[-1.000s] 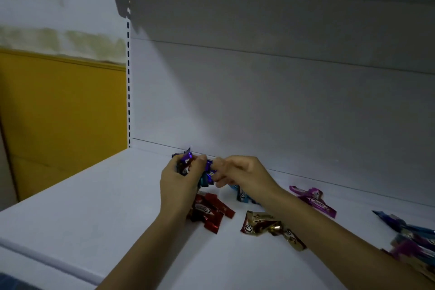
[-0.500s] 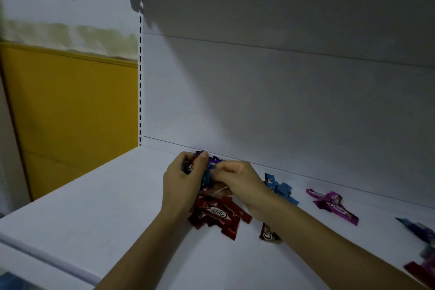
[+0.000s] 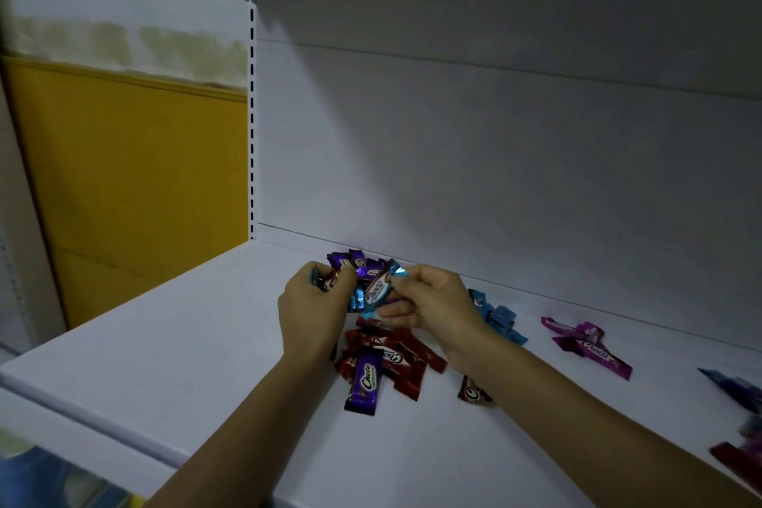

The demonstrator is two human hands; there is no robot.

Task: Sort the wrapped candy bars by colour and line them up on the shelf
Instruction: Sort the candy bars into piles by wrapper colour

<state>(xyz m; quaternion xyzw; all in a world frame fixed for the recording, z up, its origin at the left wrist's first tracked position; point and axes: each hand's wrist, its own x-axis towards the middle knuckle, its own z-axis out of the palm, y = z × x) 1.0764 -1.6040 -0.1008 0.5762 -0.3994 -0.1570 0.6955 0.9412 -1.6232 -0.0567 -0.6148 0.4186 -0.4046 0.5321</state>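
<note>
The blue foil-wrapped candy bar point(image 3: 377, 291) with white Choco lettering is between my hands, above the back of the white metal shelf point(image 3: 165, 342). My right hand point(image 3: 429, 301) pinches its upper end between thumb and forefinger. Its lower end lies against my left hand point(image 3: 313, 309), whose fingers are curled round a small clutch of wrapped bars point(image 3: 325, 280) whose colours I can hardly tell. Half a second ago both hands were bunched tight over that clutch; now the blue bar is drawn out slantwise and plain to read, so I judge it picked out and ready to join its own kind. Just behind my hands a bunch of purple bars point(image 3: 358, 262) lies close to the back panel. Below my hands is the red heap point(image 3: 396, 359), and a single purple bar point(image 3: 365, 381) now lies on its near edge, where there was none a moment ago. It looks to have dropped there and will need moving to the purple bunch. The blue heap point(image 3: 497, 318), just right of my right wrist, is the likely place for the bar I hold. Farther right lie the magenta bars point(image 3: 585, 344), a brown bar point(image 3: 470, 390) shows part-hidden by my right forearm, and more unsorted bars point(image 3: 734, 386) lie at the far right edge.
</note>
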